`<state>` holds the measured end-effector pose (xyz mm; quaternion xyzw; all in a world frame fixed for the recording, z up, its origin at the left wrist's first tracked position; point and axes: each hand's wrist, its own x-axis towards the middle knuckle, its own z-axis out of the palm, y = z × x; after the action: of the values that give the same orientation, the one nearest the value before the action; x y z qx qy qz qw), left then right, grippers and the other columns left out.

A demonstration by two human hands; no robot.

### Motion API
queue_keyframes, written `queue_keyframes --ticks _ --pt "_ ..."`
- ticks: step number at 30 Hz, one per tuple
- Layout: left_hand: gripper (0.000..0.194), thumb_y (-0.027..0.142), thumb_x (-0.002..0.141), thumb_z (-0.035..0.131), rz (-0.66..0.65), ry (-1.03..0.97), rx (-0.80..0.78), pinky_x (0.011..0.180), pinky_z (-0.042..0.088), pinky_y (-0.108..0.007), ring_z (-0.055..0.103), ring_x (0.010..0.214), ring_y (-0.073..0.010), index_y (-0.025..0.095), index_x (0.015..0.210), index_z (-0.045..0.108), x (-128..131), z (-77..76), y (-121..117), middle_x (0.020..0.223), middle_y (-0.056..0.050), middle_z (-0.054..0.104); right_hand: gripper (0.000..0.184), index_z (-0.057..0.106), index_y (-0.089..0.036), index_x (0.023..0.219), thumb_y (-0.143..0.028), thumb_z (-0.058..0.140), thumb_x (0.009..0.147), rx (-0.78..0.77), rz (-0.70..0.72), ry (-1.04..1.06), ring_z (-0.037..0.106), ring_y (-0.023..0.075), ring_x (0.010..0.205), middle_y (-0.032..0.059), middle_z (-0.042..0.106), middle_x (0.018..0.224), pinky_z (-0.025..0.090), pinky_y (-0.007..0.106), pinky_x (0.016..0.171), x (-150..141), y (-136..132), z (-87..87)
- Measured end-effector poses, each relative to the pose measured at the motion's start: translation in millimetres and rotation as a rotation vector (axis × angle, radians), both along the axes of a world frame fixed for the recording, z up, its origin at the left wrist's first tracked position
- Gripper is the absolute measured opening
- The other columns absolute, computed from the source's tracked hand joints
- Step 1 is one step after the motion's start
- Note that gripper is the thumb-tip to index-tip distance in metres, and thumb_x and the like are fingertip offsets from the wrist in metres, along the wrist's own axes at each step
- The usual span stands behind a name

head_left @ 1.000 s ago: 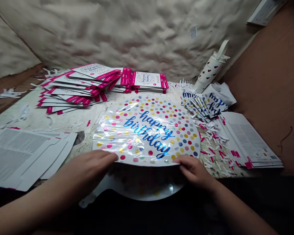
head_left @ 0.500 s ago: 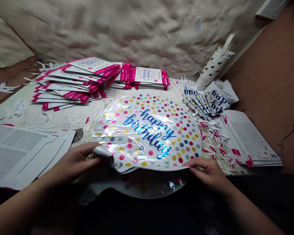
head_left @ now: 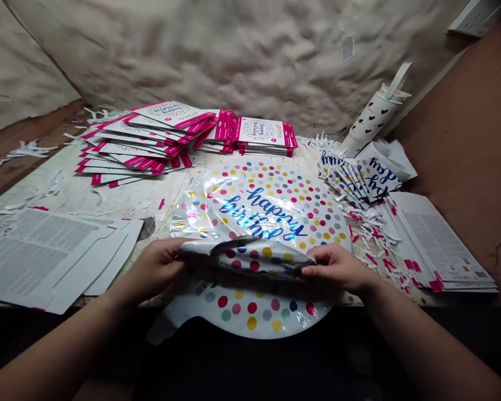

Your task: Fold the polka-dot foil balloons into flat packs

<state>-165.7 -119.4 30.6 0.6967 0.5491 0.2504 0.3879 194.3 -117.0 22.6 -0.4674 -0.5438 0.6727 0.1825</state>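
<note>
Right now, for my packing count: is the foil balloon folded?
Partly: the balloon lies spread, but its near edge is doubled over between the left hand and right hand.

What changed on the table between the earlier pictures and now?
The left hand and right hand have moved inward and taken hold of the near edge of the top foil balloon, folding it back on itself. This uncovers more of the dotted balloon beneath. The stacked pink-edged cards and heart-patterned bottle stayed as they were.
</note>
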Motion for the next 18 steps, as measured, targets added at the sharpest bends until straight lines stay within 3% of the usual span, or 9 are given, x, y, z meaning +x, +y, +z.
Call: queue_keyframes --ticks 2,4,8,11,13,16,18 --pt "0.018 0.018 0.073 0.055 0.084 -0.065 0.094 0.081 0.048 -0.029 0.061 0.083 -0.0182 0.022 0.081 0.069 -2 -1.6 -8 0.084 0.003 0.068 0.033 0.050 -0.015 0.055 -0.028 0.080 0.056 -0.065 -0.139 0.093 0.046 0.0070 0.051 -0.0052 0.050 0.055 0.034 0.019 0.047 -4 3 -9.1" --pt "0.017 0.021 0.073 0.059 0.070 -0.109 0.171 0.088 0.045 -0.034 0.059 0.090 -0.0199 0.026 0.085 0.071 -5 -3.5 -16 0.089 0.001 0.067 0.038 0.048 -0.016 0.055 -0.023 0.084 0.046 -0.124 -0.289 0.235 0.049 0.0077 0.053 -0.0061 0.051 0.057 0.038 0.019 0.050 -6 4 -18.4" --pt "0.011 0.025 0.075 0.061 0.008 -0.125 0.229 0.085 0.046 -0.036 0.055 0.088 -0.0206 0.027 0.072 0.071 -14 -2.7 -28 0.082 -0.002 0.064 0.035 0.048 -0.018 0.058 -0.028 0.082 0.053 -0.273 -0.447 0.386 0.054 0.0091 0.053 -0.0050 0.055 0.058 0.045 0.022 0.052 -4 5 -25.1" --pt "0.011 0.024 0.076 0.061 0.045 -0.107 0.231 0.081 0.047 -0.034 0.055 0.087 -0.0208 0.023 0.066 0.066 -15 0.8 -33 0.080 -0.002 0.064 0.030 0.054 -0.018 0.065 -0.028 0.081 0.056 -0.309 -0.437 0.347 0.057 0.0104 0.056 -0.0025 0.061 0.063 0.046 0.023 0.054 -3 4 -24.8" --pt "0.006 0.027 0.076 0.061 0.093 -0.131 0.172 0.078 0.048 -0.032 0.057 0.087 -0.0209 0.024 0.077 0.066 -10 1.8 -35 0.085 -0.002 0.064 0.031 0.055 -0.018 0.065 -0.024 0.082 0.053 -0.250 -0.407 0.320 0.057 0.0106 0.055 -0.0022 0.060 0.063 0.045 0.023 0.053 -4 3 -25.3" --pt "0.031 0.034 0.074 0.065 0.138 -0.219 0.042 0.075 0.051 -0.031 0.060 0.084 -0.0202 0.024 0.102 0.055 5 -2.0 -35 0.096 -0.003 0.063 0.034 0.049 -0.018 0.057 -0.020 0.082 0.050 -0.123 -0.336 0.282 0.050 0.0082 0.052 -0.0047 0.053 0.059 0.040 0.020 0.049 -7 -1 -23.5" --pt "0.049 0.040 0.068 0.069 0.164 -0.140 0.071 0.076 0.050 -0.034 0.059 0.084 -0.0203 0.023 0.108 0.046 15 -7.6 -32 0.103 -0.006 0.060 0.027 0.053 -0.018 0.064 -0.019 0.079 0.055 -0.090 -0.206 0.220 0.046 0.0067 0.051 -0.0061 0.050 0.059 0.035 0.018 0.048 -9 -2 -18.3"
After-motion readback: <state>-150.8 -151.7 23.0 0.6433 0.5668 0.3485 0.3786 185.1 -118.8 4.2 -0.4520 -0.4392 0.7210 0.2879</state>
